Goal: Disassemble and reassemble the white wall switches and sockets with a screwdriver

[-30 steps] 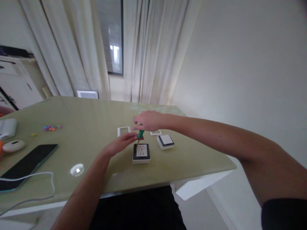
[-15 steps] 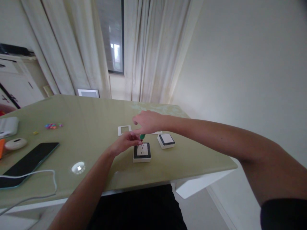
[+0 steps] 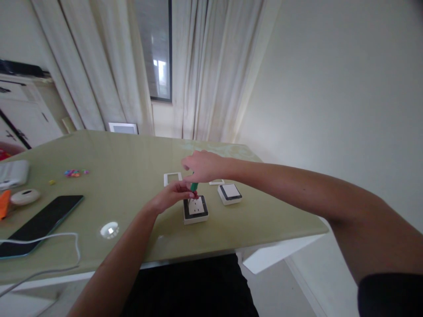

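Note:
A wall socket (image 3: 197, 207) with a white face and dark surround lies on a white box at the table's front. Above its far left part stands a screwdriver (image 3: 194, 186) with a green and red handle, tilted slightly. My right hand (image 3: 203, 166) is closed around the top of this handle from above. Below it, my left hand (image 3: 175, 193) pinches the screwdriver's lower part between thumb and fingers, close over the socket. The screwdriver's tip is hidden by the left fingers. To the right sits a switch (image 3: 230, 193) with a white panel on a similar box.
Two white frames, one a cover frame (image 3: 172, 178), lie behind the hands. At left are a black phone (image 3: 42, 224), a white cable (image 3: 76, 246), a round white case (image 3: 25, 197), an orange object (image 3: 4, 204) and small coloured pieces (image 3: 75, 173). The table (image 3: 125, 160) meets a wall at right.
More of the screwdriver's green handle shows between my hands, and its red part is now visible. The right hand has shifted very slightly; the socket stays in place.

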The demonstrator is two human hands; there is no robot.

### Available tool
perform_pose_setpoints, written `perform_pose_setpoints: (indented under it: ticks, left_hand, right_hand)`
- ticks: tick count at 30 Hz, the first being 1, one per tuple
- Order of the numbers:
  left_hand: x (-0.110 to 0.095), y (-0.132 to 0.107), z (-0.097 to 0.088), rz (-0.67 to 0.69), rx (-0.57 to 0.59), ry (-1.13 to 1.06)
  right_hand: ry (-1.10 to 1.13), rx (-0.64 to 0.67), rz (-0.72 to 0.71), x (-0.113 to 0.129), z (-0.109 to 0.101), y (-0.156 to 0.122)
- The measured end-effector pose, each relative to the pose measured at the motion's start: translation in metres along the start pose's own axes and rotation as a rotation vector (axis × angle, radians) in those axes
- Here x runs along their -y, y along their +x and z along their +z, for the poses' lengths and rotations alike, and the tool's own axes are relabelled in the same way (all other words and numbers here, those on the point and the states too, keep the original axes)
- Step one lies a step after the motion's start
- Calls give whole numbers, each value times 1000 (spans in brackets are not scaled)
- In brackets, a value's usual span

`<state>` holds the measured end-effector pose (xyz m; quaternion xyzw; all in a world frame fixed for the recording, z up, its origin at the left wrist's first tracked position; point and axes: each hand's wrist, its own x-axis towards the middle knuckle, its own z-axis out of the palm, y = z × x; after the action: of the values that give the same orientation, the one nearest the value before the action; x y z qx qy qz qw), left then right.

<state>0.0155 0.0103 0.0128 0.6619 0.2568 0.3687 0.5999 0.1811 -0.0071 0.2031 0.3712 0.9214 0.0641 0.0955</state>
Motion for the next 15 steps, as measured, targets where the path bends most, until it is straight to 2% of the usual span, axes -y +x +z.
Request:
perform_pose_setpoints:
  ticks: [4,10,15]
  left_hand:
    - [5,1,0,0,-20,-1]
    - [-6,-7,-6,-5,66,31]
    - [1,-1,-3,-7,-11,40]
  right_hand:
    - [8,-5,-10,0,0,0]
    - [4,-22,2,-3,2,0]
    - [4,-10,-8,0,-1,-2]
